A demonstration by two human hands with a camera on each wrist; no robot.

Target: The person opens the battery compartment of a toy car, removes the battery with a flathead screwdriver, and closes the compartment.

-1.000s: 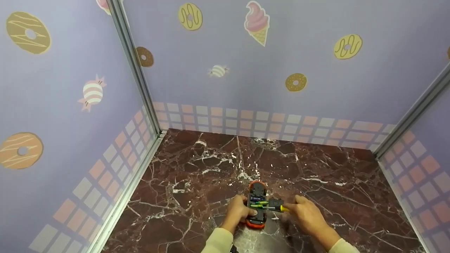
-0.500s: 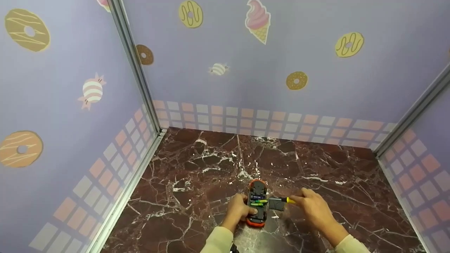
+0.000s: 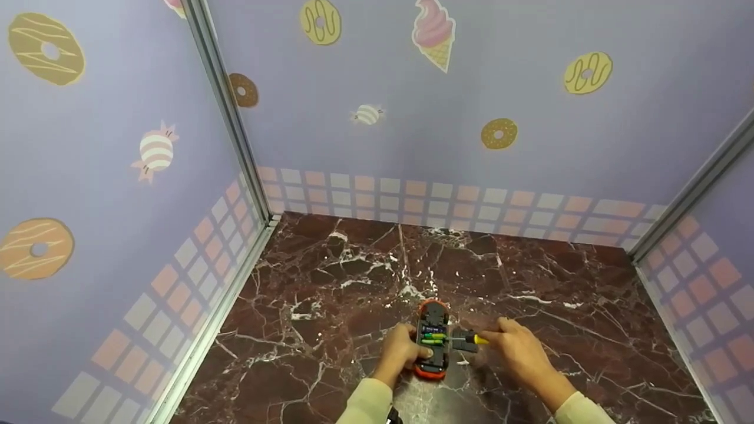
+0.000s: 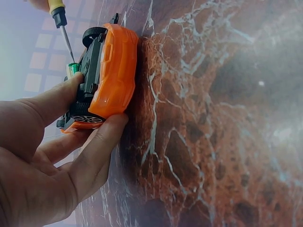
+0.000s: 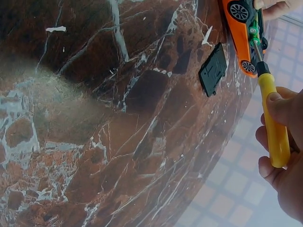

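Note:
An orange toy car [image 4: 118,71] lies upside down on the marbled surface, its black underside facing up. My left hand [image 3: 402,353] grips it from the left, thumb on the underside and fingers against the body. Green batteries [image 3: 433,338] and a dark blue battery [image 3: 433,329] sit in its uncovered compartment. My right hand [image 3: 523,352] holds a screwdriver [image 5: 273,120] by its yellow handle. The metal tip is at the end of a green battery; whether it touches I cannot tell. A black battery cover [image 5: 213,71] lies on the surface right of the car.
Dark red marbled flooring [image 3: 330,282] extends around the car. Patterned purple walls [image 3: 377,147] enclose it at the back and both sides, with metal posts [image 3: 227,106] at the corners. A small white scrap [image 3: 462,363] lies near the cover.
The screwdriver drew back to the right from over the batteries, then its tip swung down toward them again. The left hand keeps its hold on the car in about the same place.

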